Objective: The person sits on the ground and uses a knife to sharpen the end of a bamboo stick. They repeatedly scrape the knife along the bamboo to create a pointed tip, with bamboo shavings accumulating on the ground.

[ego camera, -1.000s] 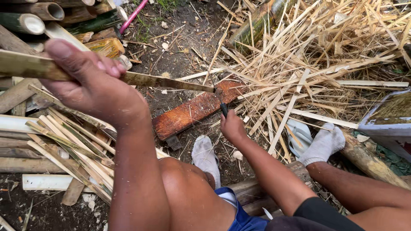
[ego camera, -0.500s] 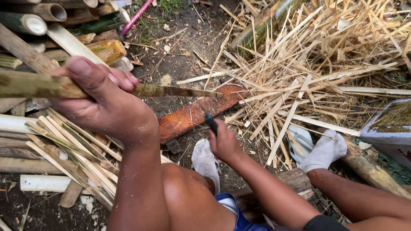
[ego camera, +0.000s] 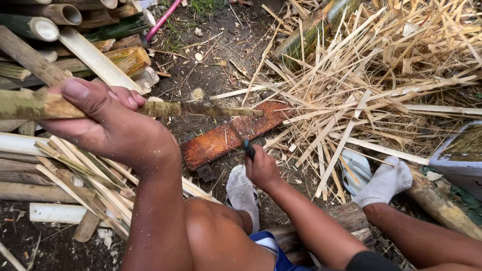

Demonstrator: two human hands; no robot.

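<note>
L hand [ego camera: 108, 125] is shut tight round a long bamboo strip [ego camera: 201, 109], thumb on top, fingers curled under. The strip is held flat in the air, going from the left edge of the ground out past the hand, w/ its thin tip over a flat reddish board [ego camera: 233, 135] that lies on the dirt ground [ego camera: 221, 55].

R hand [ego camera: 261, 168] is a closed fist on a knife w/ dark handle [ego camera: 247, 148]. Blade pokes up toward the strip; can't tell if it touches.

Just below the board is a foot in a white sock [ego camera: 242, 193]. The other sock foot [ego camera: 387, 180] is near the right edge, by a sandal [ego camera: 355, 168].

Big pile of pale bamboo slivers [ego camera: 371, 75] fills the top right corner. Round bamboo poles [ego camera: 45, 25] are stacked at the top left corner. More split strips [ego camera: 80, 175] lie under the L arm.
</note>
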